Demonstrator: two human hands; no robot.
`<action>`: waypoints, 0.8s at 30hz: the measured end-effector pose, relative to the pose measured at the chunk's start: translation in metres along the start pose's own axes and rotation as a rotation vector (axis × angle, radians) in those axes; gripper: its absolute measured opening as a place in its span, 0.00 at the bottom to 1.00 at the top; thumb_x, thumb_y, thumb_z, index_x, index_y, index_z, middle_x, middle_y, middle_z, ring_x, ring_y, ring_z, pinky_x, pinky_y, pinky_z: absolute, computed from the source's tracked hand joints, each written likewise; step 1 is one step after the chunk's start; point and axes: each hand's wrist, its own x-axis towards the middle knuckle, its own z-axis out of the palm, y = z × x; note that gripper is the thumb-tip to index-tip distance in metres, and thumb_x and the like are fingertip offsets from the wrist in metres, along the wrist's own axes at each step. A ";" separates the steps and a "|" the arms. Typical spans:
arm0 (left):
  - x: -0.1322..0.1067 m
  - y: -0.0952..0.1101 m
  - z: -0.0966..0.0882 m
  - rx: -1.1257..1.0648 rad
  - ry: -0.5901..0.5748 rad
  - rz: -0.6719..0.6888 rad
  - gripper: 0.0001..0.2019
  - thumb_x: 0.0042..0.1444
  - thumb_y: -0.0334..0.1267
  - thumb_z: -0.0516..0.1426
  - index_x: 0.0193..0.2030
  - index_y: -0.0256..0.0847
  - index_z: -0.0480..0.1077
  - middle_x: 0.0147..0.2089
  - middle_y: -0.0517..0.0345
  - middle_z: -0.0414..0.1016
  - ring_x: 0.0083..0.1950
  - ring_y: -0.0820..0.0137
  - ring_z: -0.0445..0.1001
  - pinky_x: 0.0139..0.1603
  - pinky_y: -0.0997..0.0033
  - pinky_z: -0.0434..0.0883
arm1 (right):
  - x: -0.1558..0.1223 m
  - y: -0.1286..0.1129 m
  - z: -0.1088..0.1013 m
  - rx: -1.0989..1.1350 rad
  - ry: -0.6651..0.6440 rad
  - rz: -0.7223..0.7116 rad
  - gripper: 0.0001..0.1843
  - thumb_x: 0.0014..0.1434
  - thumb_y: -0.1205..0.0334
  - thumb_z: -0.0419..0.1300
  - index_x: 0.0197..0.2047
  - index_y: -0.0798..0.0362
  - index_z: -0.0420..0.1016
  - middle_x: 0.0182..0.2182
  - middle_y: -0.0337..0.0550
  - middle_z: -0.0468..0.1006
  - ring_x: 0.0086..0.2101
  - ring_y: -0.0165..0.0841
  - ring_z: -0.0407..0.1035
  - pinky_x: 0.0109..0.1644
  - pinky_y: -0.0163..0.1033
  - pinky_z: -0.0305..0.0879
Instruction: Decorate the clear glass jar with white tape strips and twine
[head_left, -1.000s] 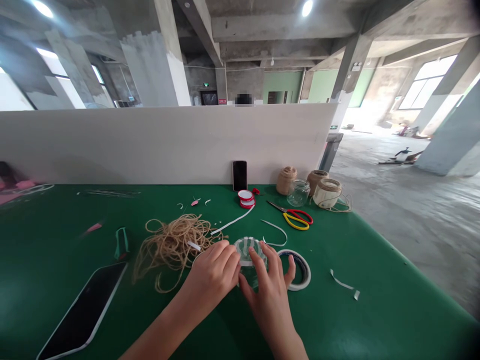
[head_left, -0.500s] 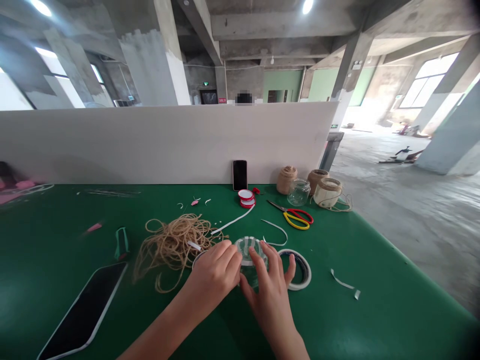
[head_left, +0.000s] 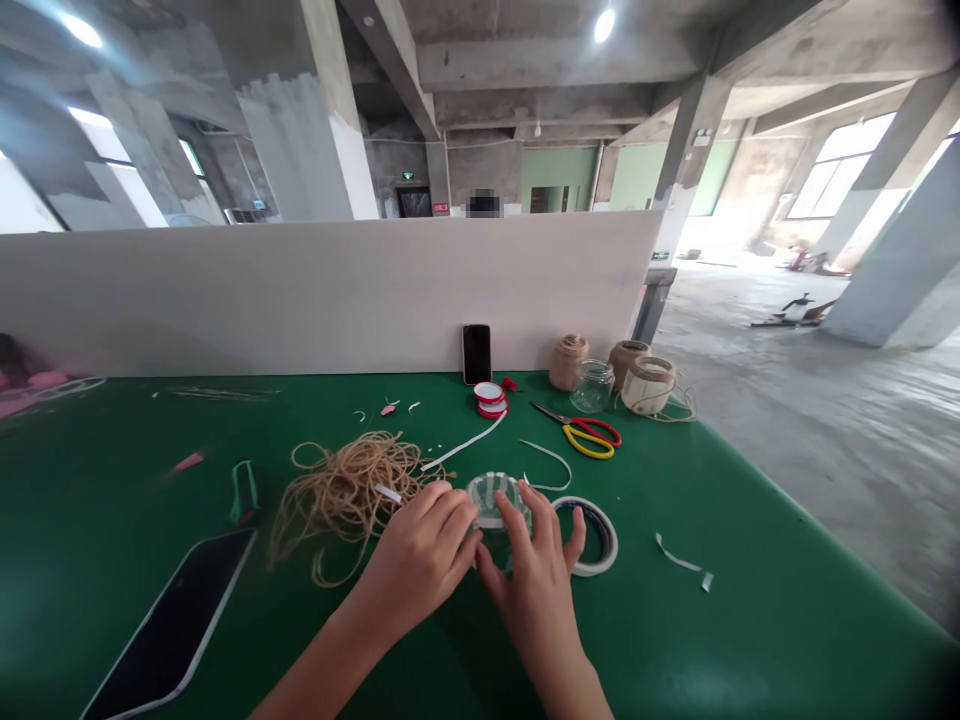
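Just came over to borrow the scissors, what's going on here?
Someone's left hand and right hand are holding a clear glass jar between them on a green-topped table. A loose pile of jute twine lies beside the left hand and a tape roll beside the right. Red-and-yellow-handled scissors lie farther back, near twine-wrapped jars.

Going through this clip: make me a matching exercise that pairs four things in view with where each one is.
Things:
1. Clear jar
2. Scissors
3. Phone
4. Twine

Places:
A. Heaped to the left of the left hand
B. Standing against the white partition
C. Between the left hand and the right hand
D. Lying on the green tabletop, right of the phone

Right pairs: 1-C, 2-D, 3-B, 4-A
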 end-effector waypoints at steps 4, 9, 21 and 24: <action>-0.002 0.003 0.001 0.020 -0.010 -0.030 0.06 0.57 0.29 0.51 0.38 0.37 0.67 0.39 0.51 0.71 0.44 0.64 0.68 0.47 0.61 0.70 | -0.001 0.000 0.000 0.002 -0.013 0.005 0.15 0.59 0.60 0.53 0.50 0.52 0.68 0.50 0.54 0.70 0.50 0.42 0.64 0.59 0.58 0.37; -0.001 0.002 0.001 0.000 -0.010 -0.048 0.07 0.58 0.28 0.49 0.37 0.37 0.67 0.38 0.52 0.71 0.43 0.65 0.68 0.47 0.61 0.70 | -0.002 0.001 0.000 0.009 -0.046 0.016 0.16 0.59 0.58 0.54 0.50 0.51 0.68 0.51 0.54 0.69 0.52 0.42 0.63 0.59 0.58 0.36; -0.003 -0.003 0.005 -0.195 -0.014 -0.160 0.07 0.58 0.27 0.49 0.36 0.38 0.66 0.37 0.55 0.70 0.43 0.67 0.67 0.49 0.62 0.67 | -0.001 0.004 -0.005 -0.026 -0.093 0.020 0.18 0.60 0.56 0.53 0.53 0.49 0.66 0.52 0.52 0.67 0.51 0.43 0.63 0.59 0.61 0.33; -0.006 -0.002 0.004 -0.298 -0.021 -0.293 0.07 0.60 0.30 0.48 0.35 0.40 0.67 0.39 0.54 0.70 0.45 0.66 0.67 0.47 0.64 0.68 | 0.002 0.008 -0.015 -0.057 -0.147 -0.027 0.24 0.60 0.54 0.53 0.58 0.48 0.59 0.52 0.50 0.68 0.53 0.45 0.60 0.59 0.62 0.33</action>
